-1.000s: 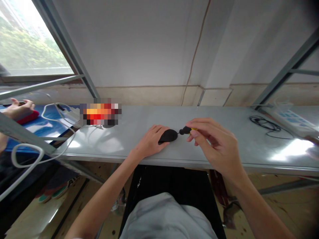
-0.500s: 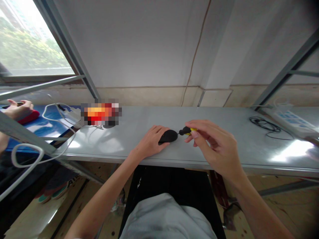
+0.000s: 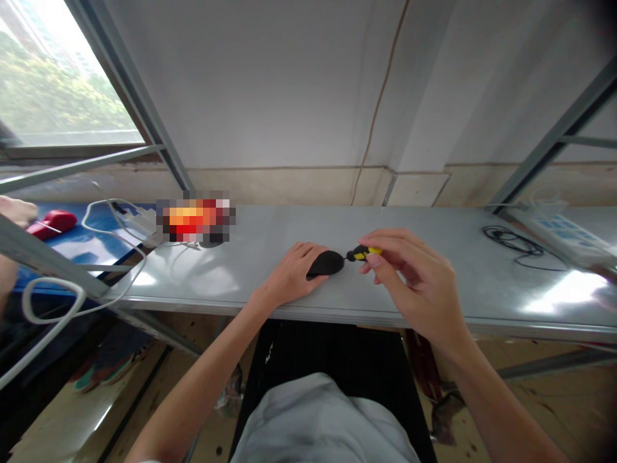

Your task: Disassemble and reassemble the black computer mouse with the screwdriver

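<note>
A black computer mouse [image 3: 328, 263] rests on the grey table, near its front edge. My left hand [image 3: 299, 273] is wrapped round the mouse from the left and holds it against the tabletop. To the right, my right hand [image 3: 414, 273] grips a small black and yellow screwdriver [image 3: 360, 253] between thumb and fingers. The screwdriver lies nearly level, its short shaft pointing left at the mouse's right end. Whether the tip sits in the mouse or only touches it is too small to tell.
A black coiled cable [image 3: 513, 243] lies at right, beside a white tray with blue parts [image 3: 562, 228]. A pixelated red and orange patch [image 3: 193, 218] covers something at back left. White cables [image 3: 84, 308] loop past the metal frame. Another person's hand [image 3: 17, 211] is by a red object [image 3: 55, 222].
The screwdriver's handle has turned, with more yellow now showing, and my right fingers have shifted slightly. My left hand and the mouse have stayed put. The other person's hand has moved left.
</note>
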Demonstrator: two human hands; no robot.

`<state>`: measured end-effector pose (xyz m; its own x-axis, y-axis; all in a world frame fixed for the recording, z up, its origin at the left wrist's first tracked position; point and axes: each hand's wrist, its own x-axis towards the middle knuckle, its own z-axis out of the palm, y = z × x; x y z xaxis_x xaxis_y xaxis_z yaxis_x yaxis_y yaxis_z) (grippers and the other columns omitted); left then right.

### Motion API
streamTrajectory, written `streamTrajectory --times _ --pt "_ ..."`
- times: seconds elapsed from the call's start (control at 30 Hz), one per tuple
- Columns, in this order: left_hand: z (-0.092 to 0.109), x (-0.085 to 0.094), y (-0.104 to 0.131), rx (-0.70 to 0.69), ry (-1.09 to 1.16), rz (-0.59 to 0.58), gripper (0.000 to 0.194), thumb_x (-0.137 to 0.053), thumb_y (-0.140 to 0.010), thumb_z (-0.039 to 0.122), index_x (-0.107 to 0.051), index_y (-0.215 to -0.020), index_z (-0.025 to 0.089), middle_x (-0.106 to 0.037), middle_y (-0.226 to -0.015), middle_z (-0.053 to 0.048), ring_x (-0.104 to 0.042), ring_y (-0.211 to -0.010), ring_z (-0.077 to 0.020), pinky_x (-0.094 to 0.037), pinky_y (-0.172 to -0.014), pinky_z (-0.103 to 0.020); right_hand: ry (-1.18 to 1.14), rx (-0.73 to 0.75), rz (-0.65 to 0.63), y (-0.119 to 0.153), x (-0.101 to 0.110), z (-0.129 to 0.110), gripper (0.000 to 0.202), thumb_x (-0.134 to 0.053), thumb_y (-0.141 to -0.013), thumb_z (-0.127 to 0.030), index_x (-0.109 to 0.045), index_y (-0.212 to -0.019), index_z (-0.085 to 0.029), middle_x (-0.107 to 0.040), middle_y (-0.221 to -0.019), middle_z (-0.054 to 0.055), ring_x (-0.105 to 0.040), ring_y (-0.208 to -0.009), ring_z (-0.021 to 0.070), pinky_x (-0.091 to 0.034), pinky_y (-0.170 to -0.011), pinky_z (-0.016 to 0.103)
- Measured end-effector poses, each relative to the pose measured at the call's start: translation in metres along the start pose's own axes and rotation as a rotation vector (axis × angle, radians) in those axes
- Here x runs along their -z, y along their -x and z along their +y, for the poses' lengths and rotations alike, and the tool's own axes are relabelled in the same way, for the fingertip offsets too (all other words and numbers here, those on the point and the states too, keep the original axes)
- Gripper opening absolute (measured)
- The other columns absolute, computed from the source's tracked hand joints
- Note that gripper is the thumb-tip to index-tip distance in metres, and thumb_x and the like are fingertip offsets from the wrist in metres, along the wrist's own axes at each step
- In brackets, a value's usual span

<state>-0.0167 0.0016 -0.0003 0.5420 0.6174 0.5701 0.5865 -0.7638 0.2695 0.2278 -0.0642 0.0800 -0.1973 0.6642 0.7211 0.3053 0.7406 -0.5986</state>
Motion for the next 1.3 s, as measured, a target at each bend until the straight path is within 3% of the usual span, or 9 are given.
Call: streamTrajectory --times 0.2,0.87,1.3 --pt "0.0007 0.002 -0.0005 0.004 -0.001 -0.018 0.048 -0.075 -0.098 0.027 -0.054 -0.14 0.023 -0.068 -0.135 -0.011 -0.063 -0.122 -0.0306 -0.051 -0.111 -0.051 -0.015 -0.011 0.006 0.0004 0.0001 -0.0012 0.025 -0.063 -0.107 -0.02 -0.077 -0.124 -0.03 -0.073 -0.127 0.004 -0.078 -0.08 0.0117 -0.064 -0.068 0.026" --pt "-0.0013 -0.0011 0.0012 0.023 -0.009 -0.02 0.05 -0.074 -0.098 0.029 -0.053 -0.143 0.024 -0.067 -0.137 -0.01 -0.063 -0.125 -0.0308 -0.05 -0.114 -0.051 0.016 -0.009 0.048 -0.0027 -0.0009 -0.002 0.022 -0.069 -0.104 -0.019 -0.08 -0.119 -0.031 -0.071 -0.113 0.003 -0.073 -0.072 0.0094 -0.064 -0.063 0.025" --pt "-0.001 -0.0008 0.001 0.016 -0.014 -0.018 0.05 -0.073 -0.099 0.03 -0.051 -0.144 0.025 -0.068 -0.138 -0.011 -0.064 -0.125 -0.0311 -0.05 -0.113 -0.052 0.014 -0.041 0.062 -0.0009 -0.0006 -0.0029 0.023 -0.065 -0.106 -0.024 -0.077 -0.124 -0.029 -0.075 -0.122 0.007 -0.078 -0.076 0.0134 -0.066 -0.067 0.029"
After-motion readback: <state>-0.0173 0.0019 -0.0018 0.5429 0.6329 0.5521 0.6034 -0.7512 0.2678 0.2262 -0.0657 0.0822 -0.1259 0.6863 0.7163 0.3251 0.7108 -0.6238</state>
